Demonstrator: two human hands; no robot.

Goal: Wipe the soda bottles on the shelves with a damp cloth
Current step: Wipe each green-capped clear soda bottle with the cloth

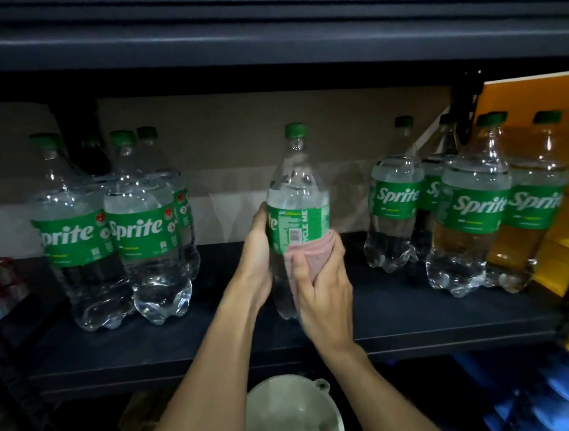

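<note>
One bottle [296,181] in left hand [257,249]; right hand [326,292] grips cloth [314,250], seemingly pink.

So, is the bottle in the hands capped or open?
Capped: a green cap sits on the neck of the clear plastic Sprite bottle.

— How's my left hand sitting?
— Your left hand [256,246] is curled round the left side of the bottle [297,195], thumb up, wrist bent a little, forearm rising from the near edge.
— And my right?
— Your right hand [323,289] holds the cloth [314,250] against the bottle's right side, thumb laid across the front, fingers [337,257] wrapped over the cloth. Both your forearms are bare and angle in toward each other.
</note>
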